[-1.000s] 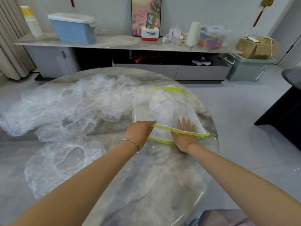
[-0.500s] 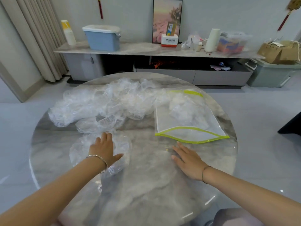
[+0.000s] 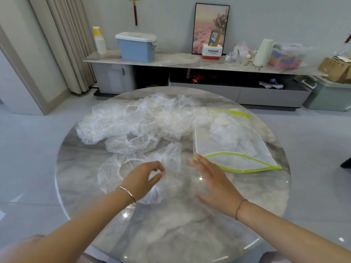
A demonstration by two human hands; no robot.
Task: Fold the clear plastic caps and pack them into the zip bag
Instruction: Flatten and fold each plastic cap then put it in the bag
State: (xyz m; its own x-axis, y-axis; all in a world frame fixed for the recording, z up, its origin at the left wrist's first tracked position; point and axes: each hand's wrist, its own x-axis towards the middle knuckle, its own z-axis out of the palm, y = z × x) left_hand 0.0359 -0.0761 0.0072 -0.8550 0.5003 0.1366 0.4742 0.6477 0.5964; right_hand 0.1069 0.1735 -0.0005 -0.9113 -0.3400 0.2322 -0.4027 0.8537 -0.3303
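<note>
A clear plastic cap [image 3: 114, 173] with an elastic rim lies on the round marble table [image 3: 171, 234] in front of me. My left hand [image 3: 142, 179] pinches its right edge between thumb and fingers, and part of the cap stands lifted. My right hand [image 3: 214, 181] hovers flat with straight fingers just right of the cap, fingertips near the mouth of the zip bag [image 3: 233, 149]. The bag is clear with a yellow-green zip, lies open toward me and holds some crumpled caps. A pile of several loose caps [image 3: 136, 120] covers the far left of the table.
Behind the table runs a low grey sideboard [image 3: 190, 63] with a blue lidded bin [image 3: 135, 46], a picture frame [image 3: 209, 27], bottles and boxes. A curtain [image 3: 62, 44] hangs at the left. Grey floor surrounds the table.
Both hands left the zip bag and moved toward me. The left hand went to the nearest cap, lay flat on it, and now pinches its edge and lifts it. The right hand moved closer to the cap.
</note>
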